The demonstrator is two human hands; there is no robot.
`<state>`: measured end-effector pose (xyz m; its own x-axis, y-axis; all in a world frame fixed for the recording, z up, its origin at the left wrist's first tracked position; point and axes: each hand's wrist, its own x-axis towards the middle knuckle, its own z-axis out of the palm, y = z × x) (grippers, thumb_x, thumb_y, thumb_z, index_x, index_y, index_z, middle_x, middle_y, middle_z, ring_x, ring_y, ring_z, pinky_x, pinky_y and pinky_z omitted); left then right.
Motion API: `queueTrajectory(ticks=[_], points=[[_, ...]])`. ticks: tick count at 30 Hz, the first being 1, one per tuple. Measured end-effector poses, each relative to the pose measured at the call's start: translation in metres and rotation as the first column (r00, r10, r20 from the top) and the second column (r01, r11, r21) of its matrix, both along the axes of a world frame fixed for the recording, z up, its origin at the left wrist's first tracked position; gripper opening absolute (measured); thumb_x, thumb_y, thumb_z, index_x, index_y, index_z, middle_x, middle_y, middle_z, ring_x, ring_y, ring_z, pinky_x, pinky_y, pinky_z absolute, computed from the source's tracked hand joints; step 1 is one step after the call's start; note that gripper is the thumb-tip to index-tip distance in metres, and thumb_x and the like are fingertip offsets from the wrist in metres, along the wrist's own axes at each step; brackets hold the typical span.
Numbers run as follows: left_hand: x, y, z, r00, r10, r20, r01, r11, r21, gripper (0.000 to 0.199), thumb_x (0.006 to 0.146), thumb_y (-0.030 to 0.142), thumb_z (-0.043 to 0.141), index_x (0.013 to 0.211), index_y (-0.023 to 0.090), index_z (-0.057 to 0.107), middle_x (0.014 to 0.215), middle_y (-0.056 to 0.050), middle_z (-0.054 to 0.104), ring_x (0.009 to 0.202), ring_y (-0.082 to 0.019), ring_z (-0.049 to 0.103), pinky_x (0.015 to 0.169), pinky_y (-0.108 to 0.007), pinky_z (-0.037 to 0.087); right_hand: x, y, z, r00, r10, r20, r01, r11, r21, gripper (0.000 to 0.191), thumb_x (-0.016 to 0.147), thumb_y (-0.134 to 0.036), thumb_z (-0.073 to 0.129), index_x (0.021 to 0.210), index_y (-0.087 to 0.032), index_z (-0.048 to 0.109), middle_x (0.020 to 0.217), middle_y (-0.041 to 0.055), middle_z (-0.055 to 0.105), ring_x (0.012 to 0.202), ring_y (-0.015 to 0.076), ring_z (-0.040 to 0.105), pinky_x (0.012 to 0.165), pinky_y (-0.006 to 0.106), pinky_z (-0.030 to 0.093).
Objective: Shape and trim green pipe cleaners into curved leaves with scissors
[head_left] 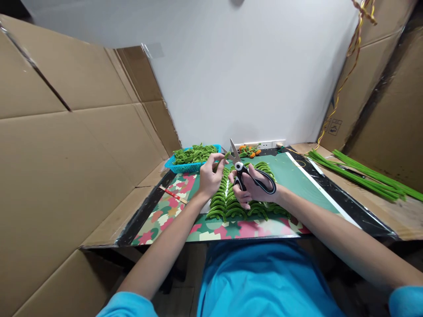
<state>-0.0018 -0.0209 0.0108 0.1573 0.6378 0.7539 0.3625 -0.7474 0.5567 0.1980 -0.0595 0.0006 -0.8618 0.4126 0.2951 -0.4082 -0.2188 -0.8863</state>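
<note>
"State of hands?"
"My left hand (210, 177) pinches a green stem (227, 155); my right hand (253, 187) grips scissors (238, 166), blades (235, 151) parted."
"Location of parts?"
"Stem and scissors: above the table (358, 209). Rows of curved stems (218, 204): near its front edge. Basket (187, 168): back left corner."

I count two hands, one left hand (211, 176) and one right hand (254, 190). There is one pair of scissors (238, 166). One little green piece (227, 155) is up in the left hand. The curvy green pieces (216, 204) in the middle are too many to count. Far left has one blue basket (185, 167). Near left has one red stick (173, 194). On the right are two bunches of long green sticks (380, 186).
</note>
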Motion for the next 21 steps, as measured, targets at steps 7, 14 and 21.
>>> queueTrajectory(ticks=[7, 14, 21], points=[[0.0036, -0.0062, 0.0044, 0.997, -0.063, 0.046, 0.067, 0.994, -0.085, 0.031, 0.105, 0.055, 0.053, 0.111, 0.025, 0.057, 0.088, -0.001, 0.074, 0.053, -0.011, 0.061, 0.048, -0.023, 0.042, 0.0001, -0.0023, 0.0020, 1.000, -0.015, -0.016, 0.015, 1.000, -0.008, 0.062, 0.093, -0.084, 0.049, 0.121, -0.028, 0.045, 0.066, -0.0075, 0.048, 0.054, 0.0153, 0.041, 0.063, 0.036, 0.053], [0.0045, -0.0069, 0.0043, 0.991, -0.112, 0.075, 0.121, 0.986, -0.118, 0.029, 0.107, 0.054, 0.050, 0.108, 0.025, 0.052, 0.090, -0.001, 0.075, 0.044, -0.008, 0.051, 0.043, -0.023, 0.037, -0.0033, -0.0031, 0.0022, 0.998, 0.021, -0.066, -0.018, 0.999, 0.038, 0.065, 0.093, -0.085, 0.050, 0.122, -0.027, 0.043, 0.067, -0.0076, 0.051, 0.053, 0.0155, 0.044, 0.061, 0.035, 0.054], [0.0035, -0.0070, 0.0050, 0.988, -0.146, 0.048, 0.151, 0.984, -0.100, 0.026, 0.108, 0.050, 0.051, 0.103, 0.025, 0.050, 0.095, -0.003, 0.073, 0.045, -0.008, 0.050, 0.042, -0.023, 0.038, -0.0056, -0.0046, -0.0002, 0.997, -0.037, -0.067, 0.042, 0.997, 0.065, 0.061, 0.091, -0.079, 0.063, 0.117, -0.027, 0.045, 0.066, -0.0079, 0.052, 0.055, 0.0149, 0.046, 0.060, 0.033, 0.053]])
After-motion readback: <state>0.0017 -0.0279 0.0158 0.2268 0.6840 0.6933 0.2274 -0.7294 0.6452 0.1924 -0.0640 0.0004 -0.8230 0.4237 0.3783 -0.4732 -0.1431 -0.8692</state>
